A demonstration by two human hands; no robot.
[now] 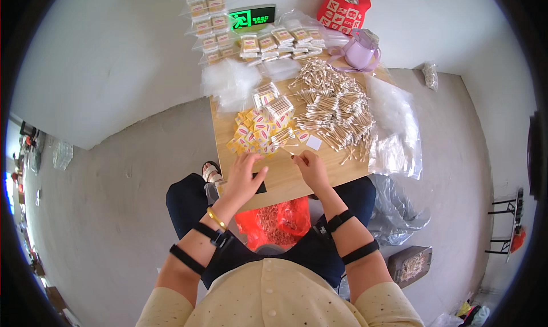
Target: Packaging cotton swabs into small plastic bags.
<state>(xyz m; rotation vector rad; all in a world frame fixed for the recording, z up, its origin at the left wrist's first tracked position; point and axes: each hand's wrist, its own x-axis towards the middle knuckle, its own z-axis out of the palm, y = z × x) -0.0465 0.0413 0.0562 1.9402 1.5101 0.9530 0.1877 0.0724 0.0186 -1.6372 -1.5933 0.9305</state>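
Head view: the right hand pinches a thin cotton swab between closed fingertips, just left of its knuckles. The left hand rests spread open on the wooden table, beside yellow packets. A loose swab pile lies above, centre frame.

Wooden table; cotton swabs, yellow labels, clear bags, purple jug

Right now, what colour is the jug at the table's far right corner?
Pale lilac jug, with a matching strap looped around it; the head view shows it.
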